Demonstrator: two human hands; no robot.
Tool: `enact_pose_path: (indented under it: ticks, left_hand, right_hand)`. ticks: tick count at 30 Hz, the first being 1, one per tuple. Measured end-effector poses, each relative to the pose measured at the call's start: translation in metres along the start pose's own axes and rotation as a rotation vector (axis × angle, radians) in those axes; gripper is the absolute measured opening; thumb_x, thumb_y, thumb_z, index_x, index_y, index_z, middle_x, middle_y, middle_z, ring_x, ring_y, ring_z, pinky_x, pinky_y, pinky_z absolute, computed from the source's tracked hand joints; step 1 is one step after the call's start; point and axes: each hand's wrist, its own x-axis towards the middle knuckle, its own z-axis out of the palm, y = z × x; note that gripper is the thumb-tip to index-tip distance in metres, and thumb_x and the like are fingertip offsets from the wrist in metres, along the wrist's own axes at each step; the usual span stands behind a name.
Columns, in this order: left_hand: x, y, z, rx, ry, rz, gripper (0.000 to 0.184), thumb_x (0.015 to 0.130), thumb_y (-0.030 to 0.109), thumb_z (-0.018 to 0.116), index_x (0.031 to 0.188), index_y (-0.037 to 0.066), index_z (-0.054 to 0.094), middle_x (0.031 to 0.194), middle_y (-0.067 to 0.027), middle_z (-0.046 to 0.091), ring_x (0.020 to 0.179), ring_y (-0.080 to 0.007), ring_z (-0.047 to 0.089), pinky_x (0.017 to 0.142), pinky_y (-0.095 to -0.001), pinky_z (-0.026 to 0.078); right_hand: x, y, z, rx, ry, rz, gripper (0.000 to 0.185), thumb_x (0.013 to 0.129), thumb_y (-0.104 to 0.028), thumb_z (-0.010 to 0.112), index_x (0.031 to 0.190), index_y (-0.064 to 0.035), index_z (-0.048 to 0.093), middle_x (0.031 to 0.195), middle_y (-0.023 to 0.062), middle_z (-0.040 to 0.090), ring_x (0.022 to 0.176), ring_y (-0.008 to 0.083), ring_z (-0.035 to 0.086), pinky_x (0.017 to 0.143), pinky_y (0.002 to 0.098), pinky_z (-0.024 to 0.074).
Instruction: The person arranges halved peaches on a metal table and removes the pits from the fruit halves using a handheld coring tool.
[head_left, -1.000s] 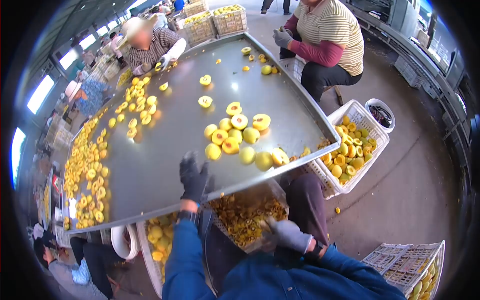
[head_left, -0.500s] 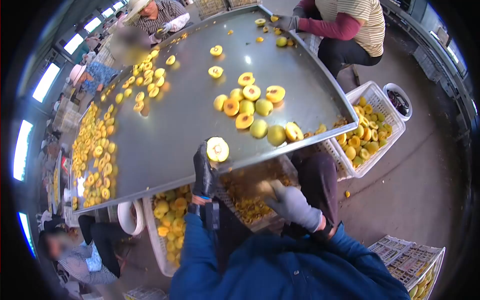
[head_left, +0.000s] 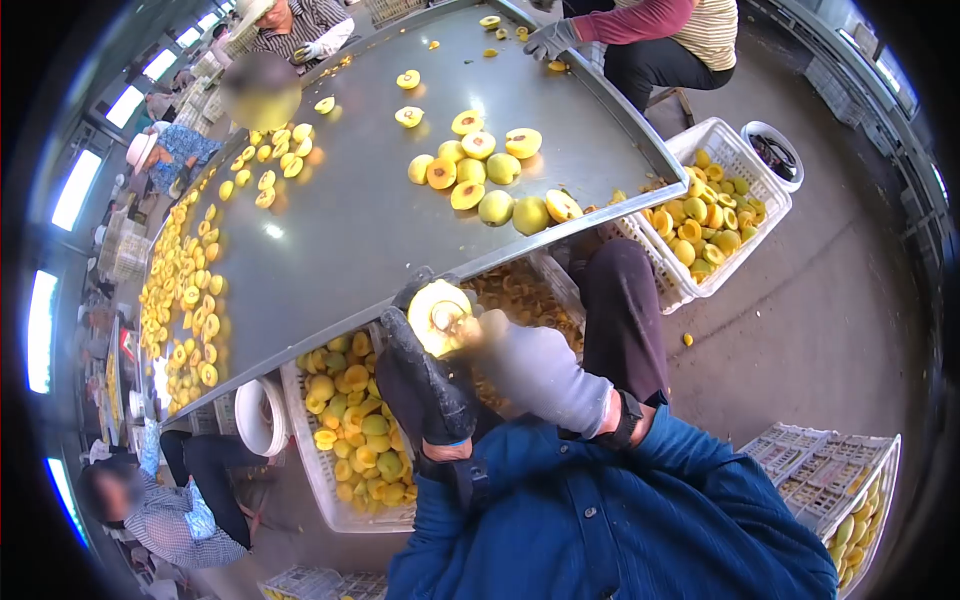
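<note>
A dense band of yellow peach halves [head_left: 185,330] is spread along the left end of the metal desk [head_left: 320,240], reaching to its near left corner. Below that corner a seated person [head_left: 170,530] is seen, and just to the right a white bucket [head_left: 262,415] is set under the near edge. More loose halves [head_left: 275,160] are scattered toward the far left part, where a person in a striped shirt [head_left: 305,30] is stationed. Beside the bucket, a crate [head_left: 372,521] filled with peaches is placed beneath the near edge.

At about the middle of the near edge, a bright peach half [head_left: 433,300] is held by the black-gloved left hand [head_left: 425,375], its fingers closed around the rim and the cut face turned up. A cluster of whole and cut peaches [head_left: 490,170] is gathered nearer the right corner. The right side of the held half is overlapped by the fingertips of the grey-gloved right hand [head_left: 550,370]; these are blurred, and what is pinched between them cannot be told. Brown scraps [head_left: 525,300] are partly hidden behind that hand. By the far right edge a co-worker's gloved hand [head_left: 552,40] is held over the desk. Below the right corner another peach-filled crate [head_left: 735,248] is placed.
</note>
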Motion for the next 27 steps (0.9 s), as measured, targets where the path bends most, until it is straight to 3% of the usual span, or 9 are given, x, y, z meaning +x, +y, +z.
enact_pose_path:
  ticks: [6, 15, 17, 22, 24, 25, 27]
  left_hand:
    - [0.001, 0.005, 0.010, -0.128, 0.116, -0.066, 0.054, 0.103, 0.046, 0.034, 0.126, 0.000, 0.050, 0.112, -0.0149, 0.061, 0.101, -0.0249, 0.061, 0.089, -0.0368, 0.050]
    - [0.000, 0.008, 0.015, -0.122, 0.180, -0.078, 0.059, 0.102, 0.050, 0.033, 0.123, -0.002, 0.052, 0.109, -0.0165, 0.061, 0.098, -0.0266, 0.062, 0.088, -0.0388, 0.052]
    - [0.003, 0.009, 0.017, -0.113, 0.190, -0.040, 0.059, 0.101, 0.050, 0.035, 0.118, -0.003, 0.055, 0.105, -0.0172, 0.062, 0.093, -0.0271, 0.064, 0.084, -0.0393, 0.054]
    - [0.005, 0.013, 0.015, -0.207, 0.095, -0.059, 0.055, 0.101, 0.047, 0.037, 0.113, -0.003, 0.057, 0.102, -0.0173, 0.064, 0.089, -0.0250, 0.065, 0.080, -0.0366, 0.055]
    - [0.008, 0.015, 0.008, -0.325, -0.004, -0.136, 0.052, 0.102, 0.044, 0.037, 0.112, -0.003, 0.058, 0.101, -0.0165, 0.065, 0.088, -0.0239, 0.066, 0.081, -0.0353, 0.055]
    - [0.010, 0.013, 0.003, -0.179, -0.057, -0.065, 0.053, 0.101, 0.044, 0.037, 0.110, -0.003, 0.059, 0.098, -0.0161, 0.066, 0.086, -0.0242, 0.066, 0.081, -0.0353, 0.054]
    - [0.014, 0.012, -0.007, 0.053, -0.183, 0.053, 0.054, 0.100, 0.044, 0.037, 0.104, -0.004, 0.062, 0.094, -0.0156, 0.067, 0.084, -0.0247, 0.066, 0.082, -0.0356, 0.052]
  right_hand:
    - [-0.008, -0.008, -0.001, 0.043, 0.070, 0.002, 0.023, 0.086, -0.020, 0.063, 0.090, -0.0047, 0.047, 0.066, 0.0168, 0.061, 0.059, 0.0367, 0.062, 0.050, 0.0448, 0.0487]
    - [-0.007, -0.007, -0.012, 0.083, -0.076, -0.031, 0.030, 0.084, -0.020, 0.064, 0.101, -0.0009, 0.048, 0.067, 0.0195, 0.060, 0.064, 0.0397, 0.062, 0.054, 0.0471, 0.0485]
    - [-0.008, -0.008, -0.018, 0.236, -0.112, -0.002, 0.030, 0.084, -0.020, 0.064, 0.102, -0.0011, 0.049, 0.070, 0.0212, 0.061, 0.068, 0.0411, 0.062, 0.058, 0.0482, 0.0487]
    - [-0.010, -0.005, -0.030, 0.360, -0.192, 0.016, 0.030, 0.084, -0.020, 0.064, 0.103, -0.0019, 0.050, 0.078, 0.0241, 0.063, 0.075, 0.0434, 0.063, 0.064, 0.0472, 0.0500]
    - [-0.008, -0.008, -0.046, 0.712, -0.375, 0.123, 0.029, 0.084, -0.020, 0.064, 0.102, -0.0002, 0.054, 0.079, 0.0247, 0.063, 0.075, 0.0422, 0.063, 0.066, 0.0456, 0.0503]
    - [-0.008, -0.007, -0.052, 0.887, -0.464, 0.178, 0.029, 0.083, -0.020, 0.064, 0.101, 0.0007, 0.056, 0.080, 0.0250, 0.063, 0.075, 0.0416, 0.063, 0.066, 0.0448, 0.0504]
    - [-0.011, 0.007, -0.050, 0.532, -0.438, 0.008, 0.028, 0.084, -0.020, 0.064, 0.100, 0.0016, 0.057, 0.079, 0.0224, 0.064, 0.072, 0.0376, 0.064, 0.067, 0.0430, 0.0506]
